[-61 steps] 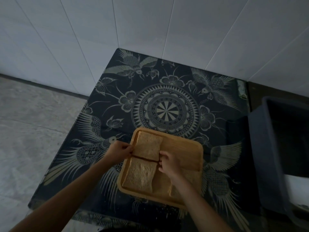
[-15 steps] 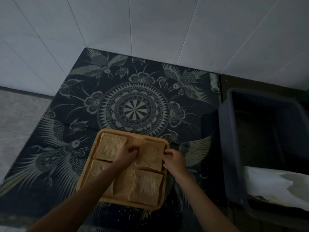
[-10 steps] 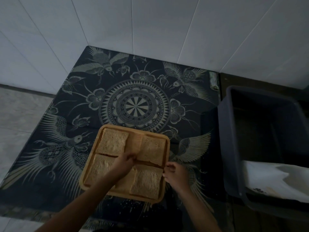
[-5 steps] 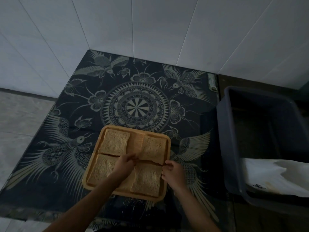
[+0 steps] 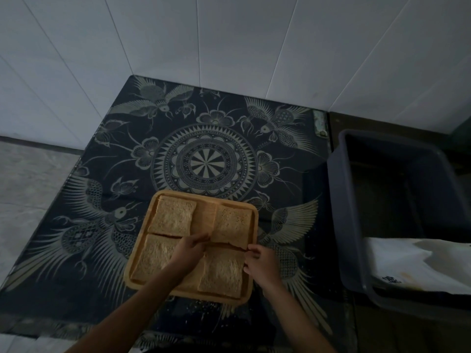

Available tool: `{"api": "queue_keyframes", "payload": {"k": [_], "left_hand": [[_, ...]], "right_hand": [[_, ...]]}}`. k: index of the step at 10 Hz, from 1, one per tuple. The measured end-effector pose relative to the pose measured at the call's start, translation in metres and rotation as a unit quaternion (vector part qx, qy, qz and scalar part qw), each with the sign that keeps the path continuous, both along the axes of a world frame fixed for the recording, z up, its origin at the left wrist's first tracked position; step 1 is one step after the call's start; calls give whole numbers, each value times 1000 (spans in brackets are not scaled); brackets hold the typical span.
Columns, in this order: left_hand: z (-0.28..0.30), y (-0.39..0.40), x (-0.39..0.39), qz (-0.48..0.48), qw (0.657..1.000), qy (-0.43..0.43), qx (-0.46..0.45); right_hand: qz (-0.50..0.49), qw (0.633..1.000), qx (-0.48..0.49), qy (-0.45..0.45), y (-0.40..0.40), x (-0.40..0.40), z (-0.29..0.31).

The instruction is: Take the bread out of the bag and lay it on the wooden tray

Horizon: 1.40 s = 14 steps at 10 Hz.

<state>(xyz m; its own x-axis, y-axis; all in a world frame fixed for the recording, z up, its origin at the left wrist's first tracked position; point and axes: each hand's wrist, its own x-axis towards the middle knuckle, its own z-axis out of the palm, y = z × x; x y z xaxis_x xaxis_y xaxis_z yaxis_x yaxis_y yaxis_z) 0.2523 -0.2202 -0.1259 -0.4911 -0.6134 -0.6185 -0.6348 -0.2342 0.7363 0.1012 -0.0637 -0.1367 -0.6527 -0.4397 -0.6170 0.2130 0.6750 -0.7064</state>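
A square wooden tray [image 5: 204,197] lies on the dark patterned table. Several bread slices lie flat on it: one far left [image 5: 172,219], one near left [image 5: 153,259], one near right [image 5: 221,275], and one far right [image 5: 233,226]. My left hand [image 5: 190,250] pinches the near left corner of the far right slice. My right hand [image 5: 260,263] pinches that slice's near right corner at the tray's right rim. The near edge of this slice looks slightly lifted. A white crumpled bag [image 5: 413,266] lies in the bin on the right.
A dark grey plastic bin [image 5: 339,200] stands at the right of the table, close to the tray. White tiled walls rise behind the table. Crumbs [image 5: 201,308] lie on the table in front of the tray. The grey floor shows at the left.
Both hands have drawn back from the far edge of the far right slice to its near corners. The slice has settled a little toward the tray's right rim. The tray has stayed put.
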Motion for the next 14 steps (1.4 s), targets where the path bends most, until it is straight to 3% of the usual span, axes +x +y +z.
{"api": "queue_keyframes", "payload": {"k": [12,14], "left_hand": [[4,5,1,-35,998,-22,-49],[18,12,-5,-65,984,-16,-168]], "right_hand": [[38,999,-14,-2,3,-3,11],[100,987,-7,125,8,-17,36]]}}
